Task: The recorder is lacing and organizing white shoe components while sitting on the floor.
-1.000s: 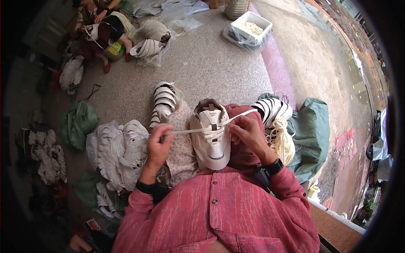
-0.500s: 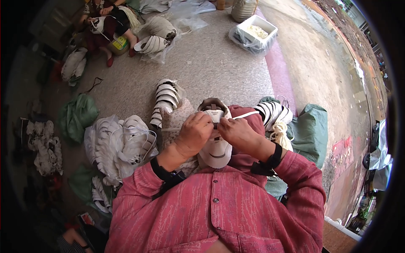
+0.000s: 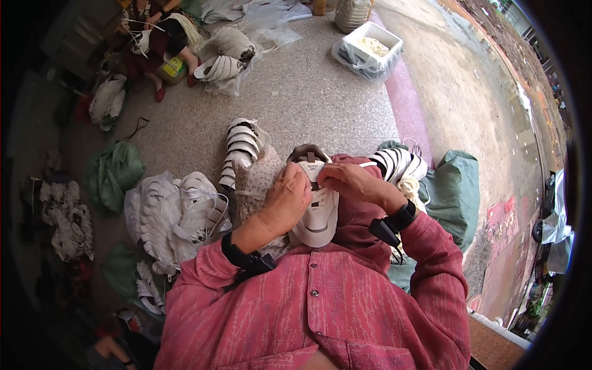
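Observation:
A white sneaker upper with a brown collar lies on my lap, its toe toward me and its tongue showing between my hands. At its left edge my left hand is closed in a pinch at the eyelets. A stretch of white shoelace shows to the left of that hand. My right hand has thumb and fingers pressed together at the opposite eyelet edge, with another bit of lace beyond its knuckles. The fingertips partly hide the lace they hold.
Stacked white uppers stand by my left knee, more by my right. A bag of uppers lies at left, green sacks on both sides. A white box is ahead. A co-worker sits far left.
My left hand has turned more upright beside the upper, and my right hand has lifted slightly, its wrist turning. Less lace shows at right. The co-worker now stretches a lace.

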The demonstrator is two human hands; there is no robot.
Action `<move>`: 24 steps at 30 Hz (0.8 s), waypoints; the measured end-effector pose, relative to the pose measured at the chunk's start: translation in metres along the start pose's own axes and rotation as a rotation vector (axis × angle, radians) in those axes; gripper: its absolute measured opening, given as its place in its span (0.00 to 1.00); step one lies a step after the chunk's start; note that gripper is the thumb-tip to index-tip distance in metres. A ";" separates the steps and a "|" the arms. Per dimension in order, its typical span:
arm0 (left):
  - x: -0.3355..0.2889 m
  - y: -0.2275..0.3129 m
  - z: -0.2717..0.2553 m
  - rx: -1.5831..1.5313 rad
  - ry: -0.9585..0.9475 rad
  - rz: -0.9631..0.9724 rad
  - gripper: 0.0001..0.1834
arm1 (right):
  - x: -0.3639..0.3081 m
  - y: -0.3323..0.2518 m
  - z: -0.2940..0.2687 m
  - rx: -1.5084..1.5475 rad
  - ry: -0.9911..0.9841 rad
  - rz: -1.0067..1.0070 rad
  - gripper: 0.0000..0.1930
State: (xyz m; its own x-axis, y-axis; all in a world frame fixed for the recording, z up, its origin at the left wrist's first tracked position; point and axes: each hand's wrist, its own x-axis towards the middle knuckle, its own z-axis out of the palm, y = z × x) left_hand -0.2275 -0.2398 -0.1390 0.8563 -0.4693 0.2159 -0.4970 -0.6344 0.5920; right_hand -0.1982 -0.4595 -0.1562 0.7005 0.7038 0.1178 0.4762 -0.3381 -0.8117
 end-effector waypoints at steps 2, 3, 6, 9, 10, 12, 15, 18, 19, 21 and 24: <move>-0.001 0.004 0.000 -0.012 -0.049 -0.079 0.06 | -0.003 -0.001 0.001 0.017 0.021 -0.001 0.06; -0.001 0.006 0.000 -0.022 -0.112 -0.186 0.06 | -0.006 -0.002 0.002 0.036 0.040 -0.014 0.07; 0.000 0.010 -0.005 0.049 -0.116 -0.156 0.07 | -0.011 -0.007 0.009 0.175 0.095 0.138 0.07; 0.000 0.007 -0.011 -0.015 -0.097 -0.091 0.07 | -0.008 -0.010 0.015 -0.003 0.188 0.072 0.06; 0.001 0.005 -0.010 -0.010 -0.137 -0.114 0.07 | -0.007 -0.012 0.015 0.001 0.197 0.041 0.06; 0.001 0.000 -0.008 -0.001 -0.075 -0.094 0.08 | -0.006 -0.017 0.014 -0.215 0.074 0.179 0.07; 0.000 -0.011 -0.004 -0.438 -0.270 -0.391 0.12 | -0.004 -0.019 0.002 -0.246 0.013 0.119 0.08; -0.001 -0.020 -0.007 -0.773 -0.467 -0.673 0.15 | 0.003 -0.014 -0.011 -0.126 -0.116 0.132 0.08; -0.002 -0.021 -0.010 -0.795 -0.458 -0.637 0.15 | 0.007 -0.012 -0.012 -0.117 -0.152 0.136 0.07; -0.005 -0.022 -0.016 -0.653 -0.506 -0.574 0.15 | 0.010 -0.011 -0.008 -0.214 -0.143 0.139 0.08; -0.007 -0.019 -0.021 -0.463 -0.284 -0.489 0.13 | 0.010 -0.013 0.008 -0.341 -0.076 0.238 0.08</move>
State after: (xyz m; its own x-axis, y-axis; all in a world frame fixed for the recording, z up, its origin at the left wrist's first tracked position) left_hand -0.2209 -0.2118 -0.1351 0.8643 -0.3798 -0.3299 0.0976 -0.5167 0.8506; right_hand -0.2018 -0.4432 -0.1487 0.7771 0.6210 -0.1027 0.4635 -0.6750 -0.5741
